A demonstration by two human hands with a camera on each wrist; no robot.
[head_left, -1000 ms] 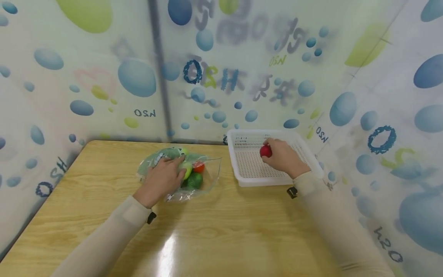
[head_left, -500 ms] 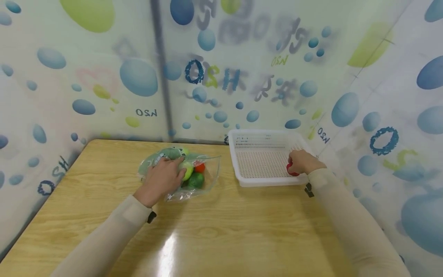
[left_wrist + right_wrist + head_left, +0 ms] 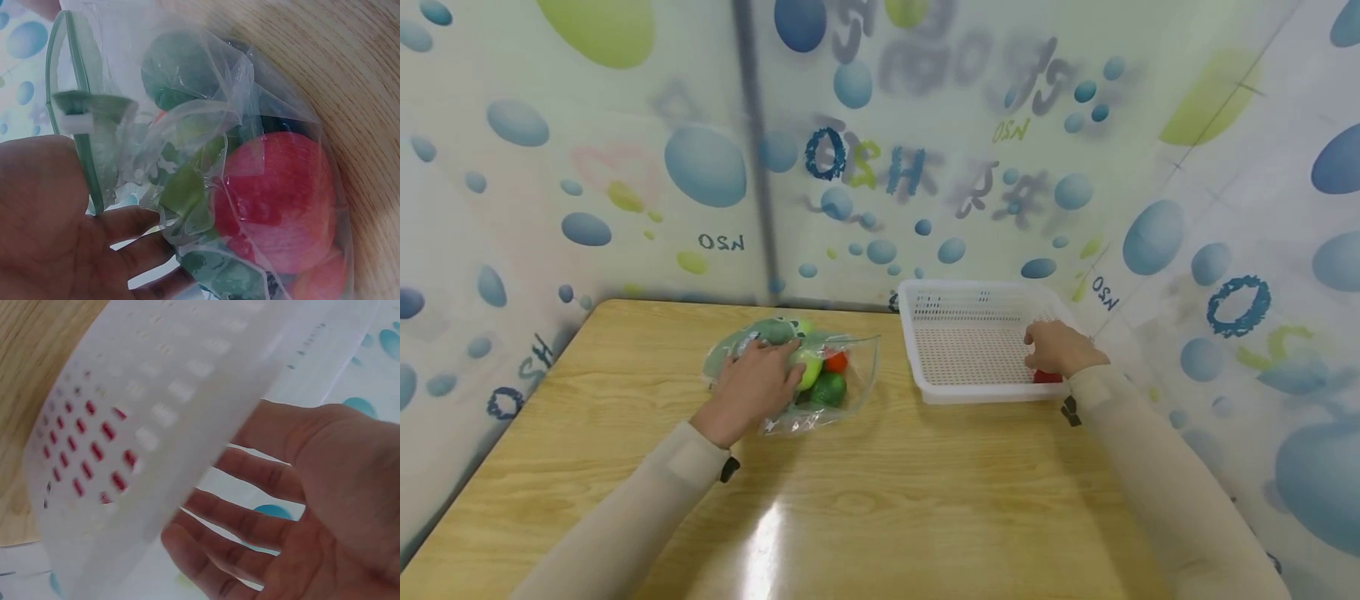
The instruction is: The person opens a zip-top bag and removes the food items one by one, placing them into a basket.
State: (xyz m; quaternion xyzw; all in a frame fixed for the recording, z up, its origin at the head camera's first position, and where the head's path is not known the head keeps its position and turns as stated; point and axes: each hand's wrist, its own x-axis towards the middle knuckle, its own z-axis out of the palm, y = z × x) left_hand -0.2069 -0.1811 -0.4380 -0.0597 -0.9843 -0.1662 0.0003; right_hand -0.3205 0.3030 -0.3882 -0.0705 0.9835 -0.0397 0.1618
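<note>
My left hand (image 3: 752, 387) rests on a clear zip bag (image 3: 867, 379) at the table's middle left, fingers lying along its top. Inside the bag are a yellow-green round fruit (image 3: 809, 369), an orange-red piece (image 3: 837, 362) and a dark green one (image 3: 829, 389). The left wrist view shows a large red apple-like fruit (image 3: 275, 200) through the plastic and the bag's green zip strip (image 3: 81, 131). My right hand (image 3: 1062, 348) reaches over the white basket's (image 3: 970, 396) near right corner with loosely extended fingers. Below it, a red round thing (image 3: 1047, 377) lies in the basket, partly hidden.
The wooden table (image 3: 880, 500) carries both bag and basket. A patterned curtain wall (image 3: 820, 258) stands close behind, and another (image 3: 1225, 333) rises at the right beside the basket. Through the basket's slotted side (image 3: 144, 394), red shows in the right wrist view.
My right hand has carried the red round thing to the basket's near right corner and let go of it there. The left hand has stayed on the bag.
</note>
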